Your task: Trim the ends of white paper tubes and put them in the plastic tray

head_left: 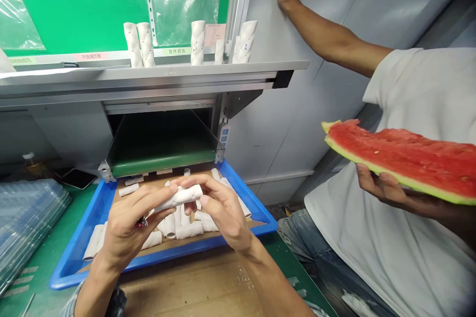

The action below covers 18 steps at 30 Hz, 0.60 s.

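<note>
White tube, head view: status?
Left hand, right hand gripping white tube, over blue tray. Co-worker holds watermelon slice off right, apart from hands.

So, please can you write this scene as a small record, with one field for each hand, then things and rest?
Left hand: holds one end of a white tube.
Right hand: holds the other end of the tube.
Things: more white tubes lie on a cardboard liner in a blue plastic tray.
Rest: upright white tubes stand on a metal shelf; a co-worker in a white T-shirt holds a watermelon slice; a phone lies nearby.
</note>
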Motion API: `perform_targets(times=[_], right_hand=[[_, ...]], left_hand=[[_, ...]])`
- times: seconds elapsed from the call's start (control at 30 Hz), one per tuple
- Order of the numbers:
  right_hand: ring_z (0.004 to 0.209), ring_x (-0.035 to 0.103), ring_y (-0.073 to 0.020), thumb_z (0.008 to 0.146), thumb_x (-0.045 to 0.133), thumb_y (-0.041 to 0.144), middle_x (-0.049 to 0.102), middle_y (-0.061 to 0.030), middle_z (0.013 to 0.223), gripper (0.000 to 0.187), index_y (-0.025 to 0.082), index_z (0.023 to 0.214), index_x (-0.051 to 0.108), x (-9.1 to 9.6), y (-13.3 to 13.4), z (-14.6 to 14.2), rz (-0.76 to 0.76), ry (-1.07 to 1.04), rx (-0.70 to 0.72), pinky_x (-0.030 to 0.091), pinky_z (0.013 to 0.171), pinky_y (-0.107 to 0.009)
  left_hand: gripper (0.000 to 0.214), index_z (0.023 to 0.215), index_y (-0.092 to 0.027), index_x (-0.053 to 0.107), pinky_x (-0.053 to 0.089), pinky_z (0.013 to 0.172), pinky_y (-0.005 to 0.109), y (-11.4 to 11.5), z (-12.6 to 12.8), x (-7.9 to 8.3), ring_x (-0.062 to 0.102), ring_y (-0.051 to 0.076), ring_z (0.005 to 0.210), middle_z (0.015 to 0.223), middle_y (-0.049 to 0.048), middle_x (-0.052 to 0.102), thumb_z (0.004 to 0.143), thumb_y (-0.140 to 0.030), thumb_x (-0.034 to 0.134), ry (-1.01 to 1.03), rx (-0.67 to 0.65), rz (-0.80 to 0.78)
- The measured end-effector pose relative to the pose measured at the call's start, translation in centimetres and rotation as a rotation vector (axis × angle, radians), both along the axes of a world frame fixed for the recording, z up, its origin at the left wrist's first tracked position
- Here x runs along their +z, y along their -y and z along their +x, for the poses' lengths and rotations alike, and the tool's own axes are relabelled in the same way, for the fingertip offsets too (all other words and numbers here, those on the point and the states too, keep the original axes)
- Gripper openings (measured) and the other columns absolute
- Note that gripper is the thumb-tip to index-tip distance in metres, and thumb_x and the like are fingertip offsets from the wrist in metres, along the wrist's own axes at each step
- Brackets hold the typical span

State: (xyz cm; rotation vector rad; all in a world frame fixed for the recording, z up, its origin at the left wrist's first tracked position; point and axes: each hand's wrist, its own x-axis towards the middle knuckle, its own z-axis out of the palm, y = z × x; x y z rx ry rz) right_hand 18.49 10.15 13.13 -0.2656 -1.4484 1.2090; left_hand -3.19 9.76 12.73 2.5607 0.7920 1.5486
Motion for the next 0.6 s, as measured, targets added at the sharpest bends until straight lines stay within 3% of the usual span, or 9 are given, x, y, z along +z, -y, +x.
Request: perform_targets(times=[0.13, 0.37, 0.6], right_hand=[[0.077, 0.064, -0.0144, 0.103, 0.063, 0.031, 0.076, -0.008, 0.122, 0.019, 0.022, 0.116, 0.075, 0.32, 0.16, 0.03, 0.001, -0.002, -0.001, 0.056, 0.074, -0.03], [0.076, 0.064, -0.0147, 0.104, 0.064, 0.032, 0.077, -0.0085, 0.121, 0.018, 0.022, 0.115, 0.075, 0.24, 0.06, -0.09, 0.017, -0.005, -0.002, 0.057, 0.072, -0.03], [0.072, 0.066, -0.0129, 0.096, 0.057, 0.014, 0.078, -0.0072, 0.122, 0.027, 0.022, 0.113, 0.075, -0.12, -0.13, -0.04, -0.002, -0.006, 0.005, 0.055, 0.068, -0.028]], left_hand=[[0.045, 0.142, -0.025, 0.068, 0.053, 0.073, 0.021, 0.05, 0.07, 0.16, 0.07, 0.013, 0.086, 0.107, 0.0046, 0.078, 0.099, -0.011, 0.073, -0.005, 0.005, 0.013], [0.043, 0.139, -0.024, 0.069, 0.055, 0.076, 0.02, 0.07, 0.04, 0.3, 0.074, 0.014, 0.094, 0.114, 0.0056, 0.079, 0.099, -0.01, 0.073, -0.007, -0.016, 0.018], [0.044, 0.14, -0.025, 0.069, 0.055, 0.074, 0.02, 0.01, -0.21, 0.38, 0.073, 0.014, 0.091, 0.114, 0.0059, 0.079, 0.099, -0.013, 0.075, -0.003, -0.03, -0.015]])
